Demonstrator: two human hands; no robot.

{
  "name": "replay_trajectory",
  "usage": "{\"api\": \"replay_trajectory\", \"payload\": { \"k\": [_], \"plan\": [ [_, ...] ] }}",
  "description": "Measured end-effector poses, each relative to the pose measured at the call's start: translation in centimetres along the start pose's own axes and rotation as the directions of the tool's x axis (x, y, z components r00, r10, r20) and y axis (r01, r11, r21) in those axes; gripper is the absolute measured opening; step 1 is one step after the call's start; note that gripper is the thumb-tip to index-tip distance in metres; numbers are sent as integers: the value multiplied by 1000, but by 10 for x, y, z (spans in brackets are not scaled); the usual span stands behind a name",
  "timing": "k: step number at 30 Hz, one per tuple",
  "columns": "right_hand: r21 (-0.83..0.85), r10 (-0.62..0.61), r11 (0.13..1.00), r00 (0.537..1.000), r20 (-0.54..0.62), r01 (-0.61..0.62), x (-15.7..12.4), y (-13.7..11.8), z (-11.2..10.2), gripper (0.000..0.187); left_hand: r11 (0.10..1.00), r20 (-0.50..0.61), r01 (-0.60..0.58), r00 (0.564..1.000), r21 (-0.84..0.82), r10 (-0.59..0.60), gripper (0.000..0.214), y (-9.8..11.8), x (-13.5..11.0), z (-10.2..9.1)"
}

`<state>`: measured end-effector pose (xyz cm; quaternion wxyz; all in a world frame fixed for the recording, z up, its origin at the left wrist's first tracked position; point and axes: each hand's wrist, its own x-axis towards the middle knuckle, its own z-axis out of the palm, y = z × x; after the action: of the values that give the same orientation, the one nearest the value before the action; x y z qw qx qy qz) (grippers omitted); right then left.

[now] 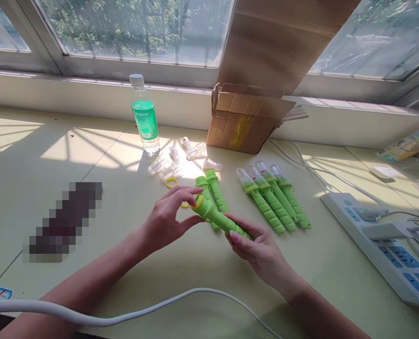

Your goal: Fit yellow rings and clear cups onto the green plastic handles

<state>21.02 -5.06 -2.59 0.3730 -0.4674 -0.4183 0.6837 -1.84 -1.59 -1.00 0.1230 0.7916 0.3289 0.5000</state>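
Note:
My right hand (pixel 255 245) is closed around the lower part of a green threaded plastic tube (pixel 219 220) that looks like a flashlight handle. At its threaded end, my left hand (pixel 167 216) pinches a yellow ring (pixel 197 202) against the rim. Two more green tubes (pixel 217 190) lie just behind, partly hidden by the held one. Another yellow ring (pixel 171 182) rests on the table beyond my left fingers, and a further one is partly covered by them. Clear plastic caps (pixel 170 169) are scattered farther back.
Several green tubes with clear caps (pixel 275 202) lie side by side to the right. Beyond them is a white power strip (pixel 382 249) with cables. A water bottle (pixel 145 117) and a cardboard box (pixel 244 122) stand near the window. A white cable (pixel 152 308) crosses the foreground.

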Motion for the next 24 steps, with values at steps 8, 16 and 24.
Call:
{"api": "replay_trajectory", "payload": {
  "k": [8, 16, 24],
  "plan": [
    [153, 59, 986, 996, 70, -69, 2, -3, -2, 40, 999, -71, -20, 997, 31, 23, 29, 4, -4, 5],
    [194, 61, 975, 971, 231, -107, 2, -4, 0, 36, 1000, -81, -7, 997, 24, 9, 31, 8, -4, 6],
    [209, 88, 966, 950, 299, -155, 3, -7, 0, 33, 1000, -115, -9, 993, 15, 11, 29, 14, -5, 6]
  ]
}}
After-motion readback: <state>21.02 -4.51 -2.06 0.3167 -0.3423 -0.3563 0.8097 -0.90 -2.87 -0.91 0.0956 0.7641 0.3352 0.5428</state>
